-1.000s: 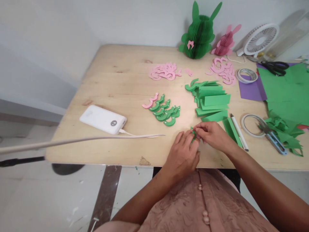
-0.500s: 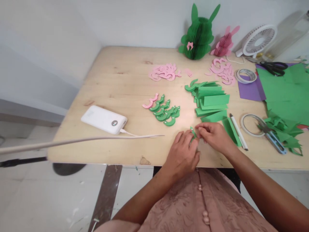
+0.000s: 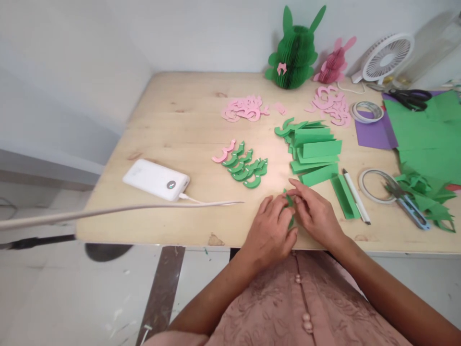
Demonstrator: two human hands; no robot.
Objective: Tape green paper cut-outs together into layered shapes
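Note:
A small curved green paper cutout lies on the table near its front edge, mostly covered by my hands. My left hand rests over it, fingers bent and pressing it down. From the other side, my right hand touches the cutout's upper end, its fingers close against my left fingertips. Beyond them is a group of green scalloped paper cutouts with small white strips on them. A pink scalloped cutout lies at that group's left end.
Folded green paper strips, a white marker, tape rolls and a blue-handled cutter lie to the right. A white power bank with a cable sits left. Paper rabbits and a fan stand behind.
My right hand has shifted slightly left and turned, its pinched fingers stretching out over the cutout's upper end. My left hand stays over the cutout. The view has shifted a little.

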